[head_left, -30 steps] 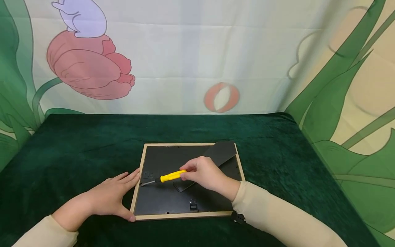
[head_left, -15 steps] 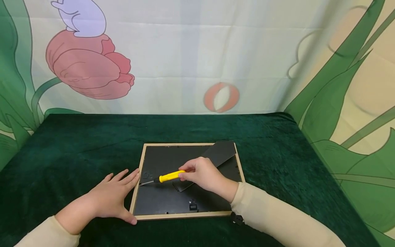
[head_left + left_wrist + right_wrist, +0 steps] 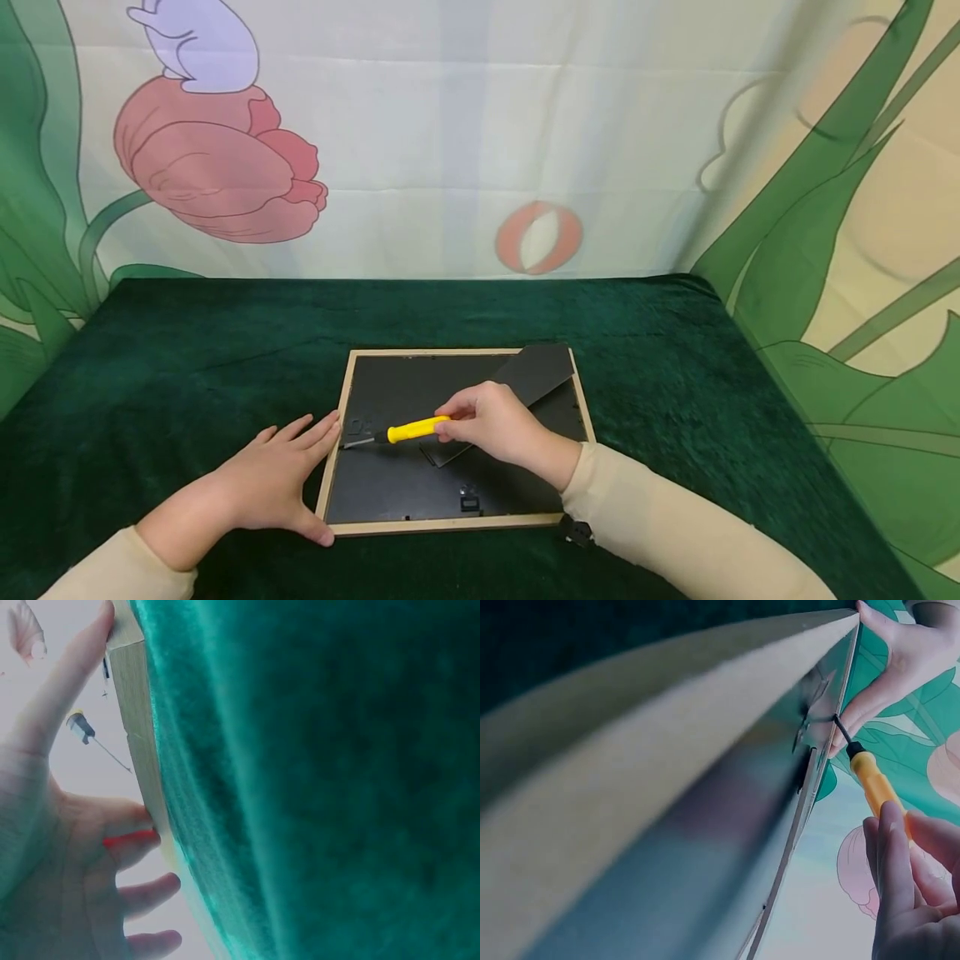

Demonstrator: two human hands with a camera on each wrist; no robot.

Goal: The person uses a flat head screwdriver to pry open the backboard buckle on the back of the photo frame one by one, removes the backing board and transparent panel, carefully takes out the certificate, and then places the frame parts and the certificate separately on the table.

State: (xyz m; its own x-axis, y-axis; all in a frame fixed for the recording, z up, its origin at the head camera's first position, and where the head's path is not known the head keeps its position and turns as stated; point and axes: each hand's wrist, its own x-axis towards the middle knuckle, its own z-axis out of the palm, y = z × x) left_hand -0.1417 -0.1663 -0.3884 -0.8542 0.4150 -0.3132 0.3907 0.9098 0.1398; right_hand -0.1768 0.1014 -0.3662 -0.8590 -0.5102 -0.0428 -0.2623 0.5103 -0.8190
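Fingers of the right hand [image 3: 498,427] pinch a yellow-handled screwdriver [image 3: 416,429]; the left hand [image 3: 262,483], fingers straight, steadies the face-down wooden picture frame [image 3: 333,467]; the wrist view shows its metal tip [image 3: 838,726].

Open cloth [image 3: 225,333] surrounds the picture frame [image 3: 450,523]; raised stand [image 3: 536,371] obstructs.

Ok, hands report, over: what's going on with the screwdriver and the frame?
Right hand grips screwdriver, tip at frame's left edge. Left hand steadies frame. Nothing blocking.
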